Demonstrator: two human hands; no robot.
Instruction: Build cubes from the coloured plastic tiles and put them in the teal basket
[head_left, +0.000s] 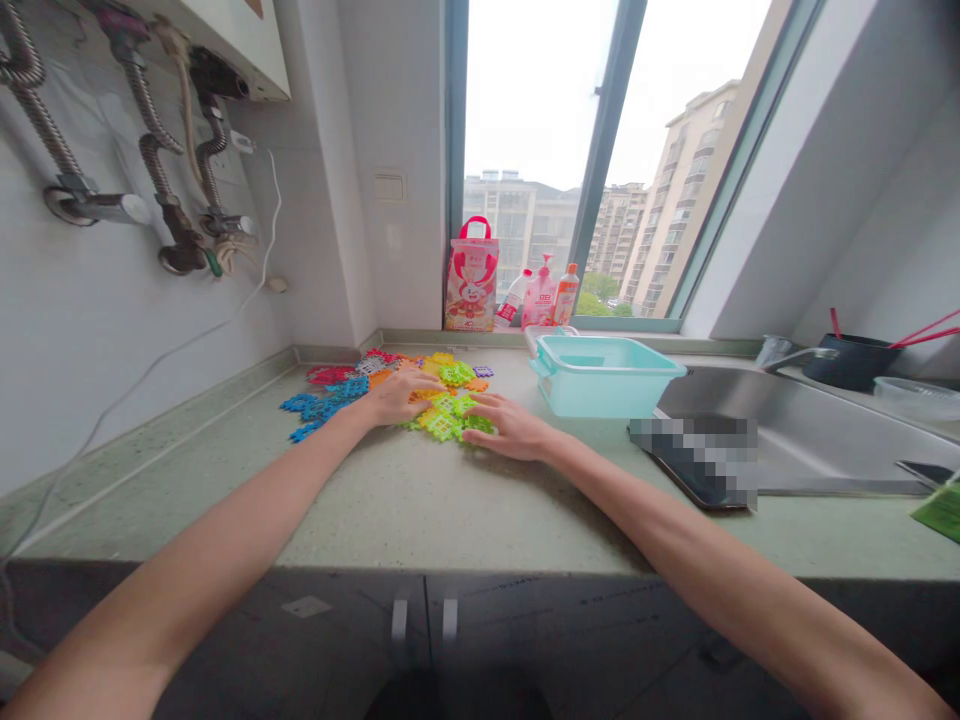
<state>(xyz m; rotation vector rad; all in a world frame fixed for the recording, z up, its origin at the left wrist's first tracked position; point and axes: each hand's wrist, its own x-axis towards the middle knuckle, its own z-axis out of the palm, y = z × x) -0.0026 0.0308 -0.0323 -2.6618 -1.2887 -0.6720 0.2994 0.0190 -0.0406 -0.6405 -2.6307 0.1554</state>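
Observation:
A spread of flat plastic interlocking pieces lies on the counter, grouped roughly by colour. Blue pieces are at the left, with red pieces behind them. Yellow-green pieces lie at the front right, and a purple piece sits at the far right edge. My left hand rests over the orange and yellow pieces, fingers stretched to the right; what is beneath the palm is hidden. My right hand touches the right side of the yellow-green pieces, its thumb and fingers apart.
A turquoise plastic bin stands right of the pieces. Beyond it is a steel sink, with a dark flat object, partly pixelated, at its near-left edge. A pink package and several bottles line the windowsill. A white cable hangs at left.

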